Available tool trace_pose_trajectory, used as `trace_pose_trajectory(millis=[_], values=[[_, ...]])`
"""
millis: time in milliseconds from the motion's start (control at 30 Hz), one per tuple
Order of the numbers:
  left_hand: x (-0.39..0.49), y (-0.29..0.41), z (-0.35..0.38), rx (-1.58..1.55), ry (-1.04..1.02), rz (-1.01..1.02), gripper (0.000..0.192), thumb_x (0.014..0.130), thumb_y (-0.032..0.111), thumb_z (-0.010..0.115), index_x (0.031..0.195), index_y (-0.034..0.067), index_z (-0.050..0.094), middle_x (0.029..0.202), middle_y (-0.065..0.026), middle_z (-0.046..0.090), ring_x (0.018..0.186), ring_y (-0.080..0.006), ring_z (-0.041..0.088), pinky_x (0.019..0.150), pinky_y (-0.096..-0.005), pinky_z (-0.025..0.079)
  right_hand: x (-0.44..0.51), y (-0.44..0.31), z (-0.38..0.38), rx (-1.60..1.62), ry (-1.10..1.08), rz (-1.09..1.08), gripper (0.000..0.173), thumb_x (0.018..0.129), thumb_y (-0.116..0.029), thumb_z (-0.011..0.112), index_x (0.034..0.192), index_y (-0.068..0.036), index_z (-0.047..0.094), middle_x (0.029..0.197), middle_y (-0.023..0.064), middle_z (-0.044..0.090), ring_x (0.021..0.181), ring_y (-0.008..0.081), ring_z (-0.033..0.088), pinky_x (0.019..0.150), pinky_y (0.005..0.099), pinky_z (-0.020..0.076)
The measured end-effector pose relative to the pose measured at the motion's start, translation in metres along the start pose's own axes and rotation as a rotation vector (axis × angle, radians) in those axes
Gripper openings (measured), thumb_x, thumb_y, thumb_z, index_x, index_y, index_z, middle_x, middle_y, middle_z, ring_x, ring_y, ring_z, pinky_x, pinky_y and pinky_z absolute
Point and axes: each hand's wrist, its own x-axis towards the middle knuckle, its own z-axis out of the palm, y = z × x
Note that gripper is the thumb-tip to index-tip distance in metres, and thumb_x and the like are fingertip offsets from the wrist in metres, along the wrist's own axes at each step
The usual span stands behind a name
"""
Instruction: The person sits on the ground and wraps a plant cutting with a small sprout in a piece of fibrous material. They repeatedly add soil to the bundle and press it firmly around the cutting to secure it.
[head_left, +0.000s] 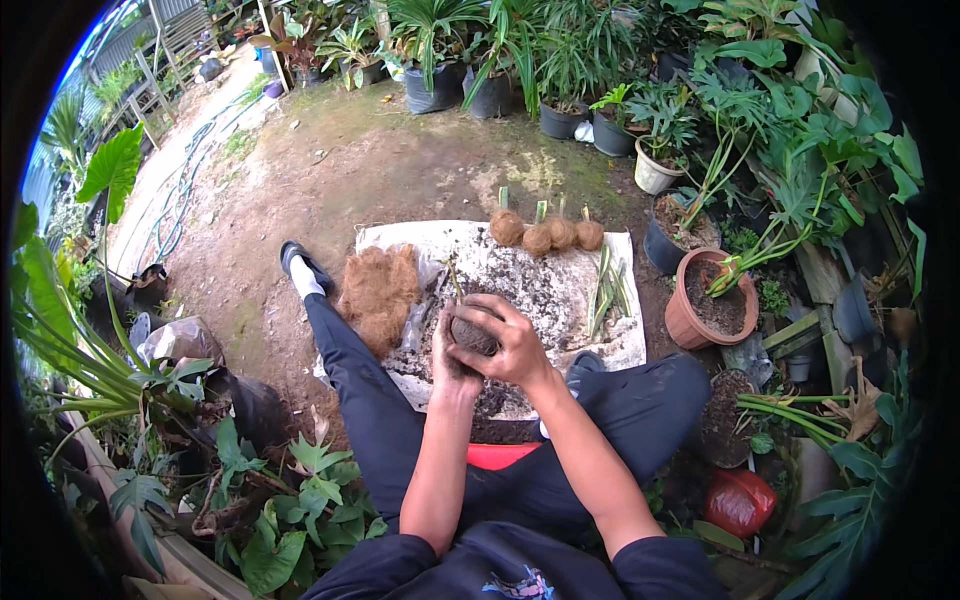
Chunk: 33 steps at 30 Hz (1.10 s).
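Observation:
Between my two palms is a dark ball of soil (474, 335), with a thin plant stem (454, 279) rising beyond it. My left hand (450, 352) cups its left side, and my right hand (510, 337) curls its fingers over the right side. A heap of brown coconut fibre (379, 292) lies on the left part of a soil-strewn white sheet (620, 315). Along the sheet's far edge sit several fibre-wrapped balls (507, 227) with cut leaf pieces upright in them. Loose variegated leaf cuttings (604, 296) rest on the sheet's right side.
A red container (501, 454) with soil stands between my legs. To the right are a terracotta-coloured pot (711, 300), a black pot (667, 255) and a red plastic bag (739, 501). Potted plants line the far side, and leafy plants (274, 547) grow close at left. A hose (184, 180) lies far left.

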Motion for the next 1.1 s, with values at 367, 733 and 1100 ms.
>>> trace_pose_trajectory(millis=[367, 733, 1100], values=[[-0.003, 0.0, 0.004, -0.052, 0.023, -0.068, 0.039, 0.103, 0.038, 0.046, 0.123, 0.007, 0.059, 0.116, -0.0127, 0.064, 0.106, -0.0225, 0.064, 0.09, -0.0372, 0.055, 0.002, 0.004, 0.003, 0.275, 0.147, 0.165, 0.049, 0.088, -0.044, 0.07, 0.115, -0.004, 0.067, 0.117, 0.0142, 0.067, 0.118, 0.0308, 0.061, 0.104, 0.0408, 0.0449], [0.005, -0.001, -0.002, 0.104, 0.008, -0.025, 0.04, 0.102, 0.042, 0.047, 0.118, 0.007, 0.059, 0.1, -0.0076, 0.065, 0.094, -0.0224, 0.066, 0.084, -0.0394, 0.056, 0.004, 0.0, 0.003, 0.34, 0.132, 0.39, 0.022, 0.095, -0.018, 0.061, 0.103, 0.0, 0.07, 0.107, 0.0152, 0.071, 0.1, 0.027, 0.069, 0.089, 0.0354, 0.0539], [0.008, -0.003, -0.005, 0.069, 0.057, -0.023, 0.038, 0.102, 0.039, 0.049, 0.114, 0.005, 0.063, 0.107, -0.0087, 0.069, 0.097, -0.0201, 0.068, 0.085, -0.0346, 0.058, 0.001, 0.006, 0.004, 0.213, 0.083, 0.271, 0.023, 0.089, -0.017, 0.067, 0.101, 0.002, 0.07, 0.104, 0.0161, 0.069, 0.099, 0.0276, 0.067, 0.091, 0.0343, 0.051]])
